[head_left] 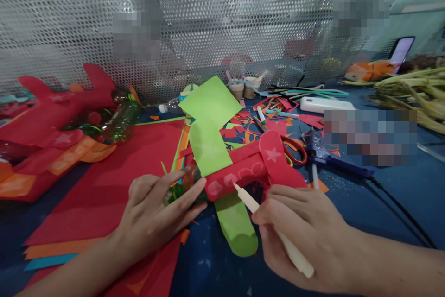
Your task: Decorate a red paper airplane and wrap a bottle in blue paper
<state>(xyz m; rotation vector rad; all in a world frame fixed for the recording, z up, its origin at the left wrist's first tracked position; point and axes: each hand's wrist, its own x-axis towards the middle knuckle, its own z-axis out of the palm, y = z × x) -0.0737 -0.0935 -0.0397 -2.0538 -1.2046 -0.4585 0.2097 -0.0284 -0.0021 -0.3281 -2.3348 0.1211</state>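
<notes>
In the middle lies a toy airplane (239, 160) made from a green plastic bottle wrapped in red foam sheet, with lime green wings (238, 227) and a red tail bearing a pale star. Round its bottle end, my left hand (163, 204) curls its fingers and grips it. My right hand (302, 232) holds a white marker (248, 200) like a pen. The marker's tip touches the red side, where two whitish filled ovals and further outlined ones form a row. A square lime green foam sheet (212, 102) stands above the upper wing.
Red, orange and blue foam sheets (114, 176) are stacked at left beside several finished red airplanes (59, 125). Red-handled scissors (295, 148), foam scraps (243, 125) and a blue glue gun (333, 160) with a cord lie right of centre. A perforated metal panel (208, 19) rises behind.
</notes>
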